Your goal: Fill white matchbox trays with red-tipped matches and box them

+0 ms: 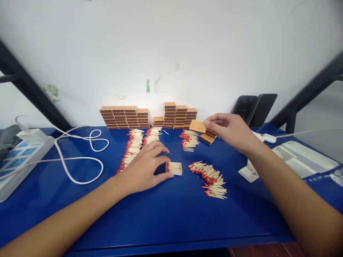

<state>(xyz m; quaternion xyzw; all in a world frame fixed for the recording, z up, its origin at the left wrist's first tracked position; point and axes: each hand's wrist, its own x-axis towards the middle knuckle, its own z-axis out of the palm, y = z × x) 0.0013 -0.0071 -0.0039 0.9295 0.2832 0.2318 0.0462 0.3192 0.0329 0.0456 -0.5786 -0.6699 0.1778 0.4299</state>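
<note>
My left hand (146, 166) rests over the blue table (150, 217) with its fingers apart. Its thumb tip is beside a small white matchbox tray (174, 168) filled with red-tipped matches; whether it touches the tray I cannot tell. In my right hand (227, 130) an orange matchbox cover (197, 126) is pinched between thumb and fingers, raised above the table. Just below that hand lie more matchbox covers (207, 138), partly hidden by it. Loose matches (211, 180) form a curved heap right of the tray, and a smaller pile (189, 140) sits behind it.
Stacked matchboxes (124, 117) line the white wall, with a second stack (180, 116) to the right. A long row of matches (134, 146) runs left of centre. White cables (64, 157) and a power strip (26, 153) occupy the left; phones (264, 107) lean at right.
</note>
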